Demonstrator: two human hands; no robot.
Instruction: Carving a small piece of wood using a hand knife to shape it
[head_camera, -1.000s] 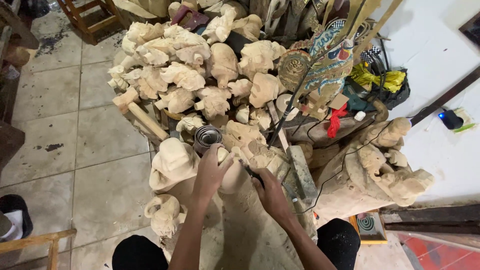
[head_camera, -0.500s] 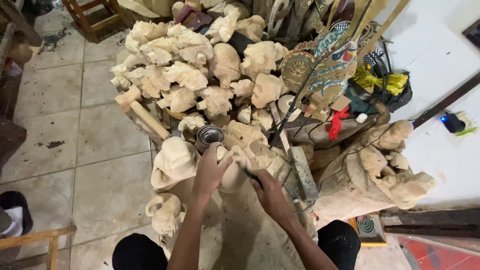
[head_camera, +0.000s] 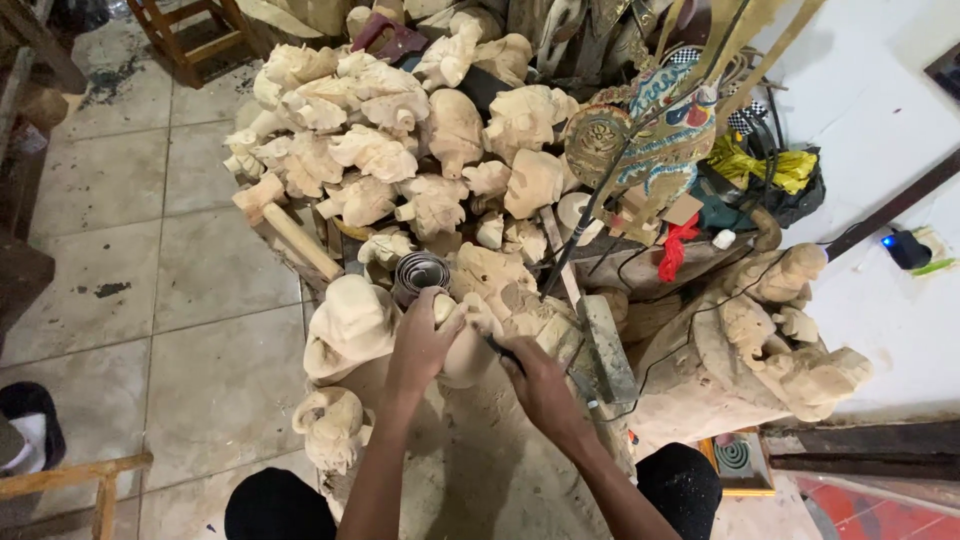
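Roughly, pale rounded wooden carving (head_camera: 465, 350), left hand (head_camera: 425, 340)

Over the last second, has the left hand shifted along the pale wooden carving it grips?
No. The left hand stays wrapped on the rounded carving, just below the coiled metal strip, as before.

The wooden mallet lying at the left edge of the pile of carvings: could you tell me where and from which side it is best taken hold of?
Grip the wooden mallet by its long round handle, near the lower right end, coming from the floor side on the left. The blocky head points up-left and the pile of carvings crowds the other side, so only the handle looks free to close a hand round.
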